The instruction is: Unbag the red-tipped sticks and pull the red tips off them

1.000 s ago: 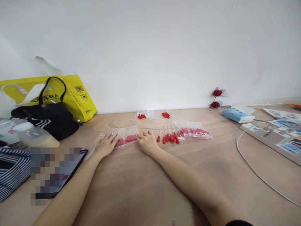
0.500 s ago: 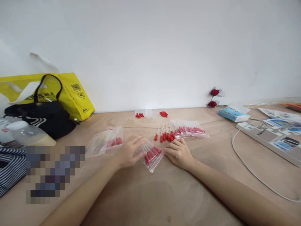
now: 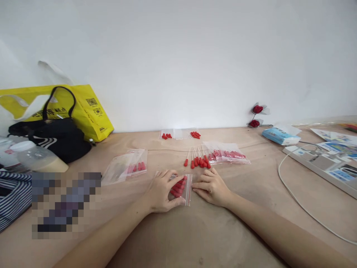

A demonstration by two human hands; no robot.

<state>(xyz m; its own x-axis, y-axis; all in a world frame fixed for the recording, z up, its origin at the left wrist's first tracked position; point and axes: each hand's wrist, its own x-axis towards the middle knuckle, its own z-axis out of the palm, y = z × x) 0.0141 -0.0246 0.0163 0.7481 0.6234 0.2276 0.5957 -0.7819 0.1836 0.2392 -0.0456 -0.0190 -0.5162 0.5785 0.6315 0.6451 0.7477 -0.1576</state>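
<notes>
A clear zip bag (image 3: 187,190) with several red-bulbed droppers (image 3: 178,188) inside lies flat on the table, its red-lined zip end to the right. My left hand (image 3: 163,191) rests over the bag's left part, thumb and fingers spread along its lower and upper sides. Just at the zip end is my right hand (image 3: 213,188), with its fingers curled and pressed together. Whether its fingertips pinch the bag's edge is hard to see. Beyond it lie several loose red-bulbed droppers (image 3: 200,161), thin stems pointing away.
Filled zip bags (image 3: 230,154) lie to the right, more bags (image 3: 125,167) to the left and small ones (image 3: 178,134) by the wall. A yellow bag (image 3: 97,115), black bag (image 3: 67,137) and bottle (image 3: 41,158) stand left. Right are tissues (image 3: 280,136), a power strip (image 3: 320,167) and its cable.
My left hand has come down onto the zip bag, which has turned from slanted to lying straight. My right hand has shifted slightly and stays near the bag's zip end.
</notes>
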